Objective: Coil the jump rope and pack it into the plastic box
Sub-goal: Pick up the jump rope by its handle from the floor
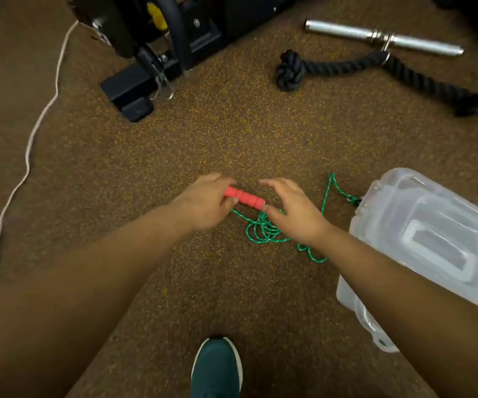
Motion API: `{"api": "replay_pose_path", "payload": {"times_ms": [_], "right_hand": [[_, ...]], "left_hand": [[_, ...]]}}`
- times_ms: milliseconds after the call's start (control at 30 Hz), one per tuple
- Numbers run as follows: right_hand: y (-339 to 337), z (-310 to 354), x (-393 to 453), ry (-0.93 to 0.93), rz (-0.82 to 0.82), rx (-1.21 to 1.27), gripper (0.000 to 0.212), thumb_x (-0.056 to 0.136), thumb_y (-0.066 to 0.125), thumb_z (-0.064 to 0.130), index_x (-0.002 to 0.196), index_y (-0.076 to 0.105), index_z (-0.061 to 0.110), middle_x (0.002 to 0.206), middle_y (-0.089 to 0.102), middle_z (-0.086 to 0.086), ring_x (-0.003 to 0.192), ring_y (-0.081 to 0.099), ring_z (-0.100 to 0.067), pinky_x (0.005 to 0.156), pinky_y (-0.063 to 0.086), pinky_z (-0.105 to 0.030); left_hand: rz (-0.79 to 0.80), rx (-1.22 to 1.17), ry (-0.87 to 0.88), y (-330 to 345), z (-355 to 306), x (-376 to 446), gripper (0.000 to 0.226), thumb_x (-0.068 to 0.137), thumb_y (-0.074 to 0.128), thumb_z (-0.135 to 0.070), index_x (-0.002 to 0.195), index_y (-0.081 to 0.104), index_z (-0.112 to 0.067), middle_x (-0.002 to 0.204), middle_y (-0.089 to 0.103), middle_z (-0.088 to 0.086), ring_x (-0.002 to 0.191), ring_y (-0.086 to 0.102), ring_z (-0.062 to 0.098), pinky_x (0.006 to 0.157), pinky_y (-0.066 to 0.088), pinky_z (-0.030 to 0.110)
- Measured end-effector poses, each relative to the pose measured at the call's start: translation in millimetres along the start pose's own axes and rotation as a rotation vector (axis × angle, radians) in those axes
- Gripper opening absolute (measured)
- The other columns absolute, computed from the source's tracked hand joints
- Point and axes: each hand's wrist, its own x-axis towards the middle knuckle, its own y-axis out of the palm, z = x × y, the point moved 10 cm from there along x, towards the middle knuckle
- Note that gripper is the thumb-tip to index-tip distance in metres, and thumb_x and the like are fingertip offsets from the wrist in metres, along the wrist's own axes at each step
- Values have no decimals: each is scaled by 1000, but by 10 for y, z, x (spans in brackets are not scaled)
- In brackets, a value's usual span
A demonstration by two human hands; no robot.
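Head view first: your clear plastic box (421,245) lies on the floor (174,145) at the right, just beside your right forearm, lid on and tilted toward you. Its walls are cloudy; moulded ridges show through, yet whether anything sits inside cannot be told. Its far right side runs out of the picture.

Your left hand (203,205) is closed around one end of the red ribbed handle (245,198) of the jump rope. Your right hand (292,211) is spread open, fingers loose, its thumb tip touching the handle's other end without gripping it. The green rope (263,231) lies in a loose tangle on the floor under and between your hands, with one strand running out to the near corner of the box, where a dark end meets it; what that end is stays unclear.

Bare floor lies ahead of your hands and to the left. A white cord (28,156) snakes along the left. Black machine frame (145,67) stands at the far edge, with a thick black rope (347,67) and metal bar (381,37) well apart, far right. Your green shoe (217,369) shows at the bottom edge, cut off.
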Motion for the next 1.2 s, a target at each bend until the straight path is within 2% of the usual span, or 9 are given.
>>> {"api": "replay_pose_path", "payload": {"times_ms": [100, 167, 233, 467, 733, 833, 967, 1100, 1200], "right_hand": [[117, -119, 97, 11, -17, 11, 50, 88, 60, 18, 136, 45, 15, 135, 48, -8, 130, 40, -20, 110, 24, -23], [253, -193, 140, 23, 8, 2, 49, 88, 59, 17, 135, 45, 15, 134, 48, -7, 129, 40, -19, 105, 22, -17], [353, -278, 201, 21, 16, -30, 48, 89, 59, 17, 135, 46, 15, 134, 48, -7, 128, 41, -21, 102, 21, -17], [534, -503, 451, 43, 18, -203, 47, 90, 56, 17, 135, 45, 16, 134, 51, -7, 126, 45, -24, 108, 32, -35], [810, -669, 638, 92, 110, -306, 53, 87, 61, 25, 136, 43, 18, 130, 56, -7, 121, 49, -28, 106, 38, -40], [865, -698, 671, 106, 116, -379, 52, 87, 60, 20, 136, 42, 17, 129, 56, -8, 118, 51, -29, 103, 39, -40], [814, -610, 742, 126, 75, -462, 50, 86, 57, 9, 134, 45, 14, 125, 54, -11, 114, 52, -32, 96, 42, -40], [562, -542, 738, 220, 43, -362, 39, 88, 56, 12, 127, 52, 12, 120, 49, -12, 111, 52, -33, 95, 45, -41], [178, -508, 629, 305, -7, -251, 32, 88, 56, 14, 121, 58, 11, 117, 55, -14, 106, 56, -33, 90, 46, -37]], "left_hand": [[12, -27, -25, 126, 107, 62, 48, 94, 49, -35, 137, 44, -16, 129, 50, 9, 124, 42, 28, 108, 33, 45], [31, -34, -35, 213, 120, 75, 48, 95, 49, -33, 139, 42, -16, 133, 48, 9, 126, 41, 28, 109, 32, 43], [23, -50, -46, 266, 151, 102, 48, 95, 50, -31, 139, 42, -14, 135, 47, 10, 128, 39, 28, 109, 31, 40], [0, -81, -69, 469, 311, 156, 48, 94, 50, -32, 139, 43, -17, 127, 52, 11, 121, 44, 29, 105, 36, 43], [5, -110, -101, 579, 370, 137, 50, 95, 48, -34, 141, 41, -16, 132, 50, 8, 127, 41, 26, 108, 33, 41], [2, -118, -111, 593, 377, 118, 48, 95, 48, -35, 139, 42, -17, 135, 48, 6, 129, 40, 25, 110, 31, 40], [-8, -118, -117, 574, 361, 90, 46, 95, 48, -34, 138, 45, -17, 138, 48, 6, 129, 39, 25, 110, 31, 38], [8, -116, -129, 504, 304, 48, 48, 96, 48, -34, 139, 43, -16, 138, 46, 7, 131, 38, 25, 111, 30, 38], [50, -74, -121, 420, 160, 48, 47, 96, 47, -34, 138, 45, -14, 135, 49, 11, 131, 40, 27, 110, 31, 35]]}}
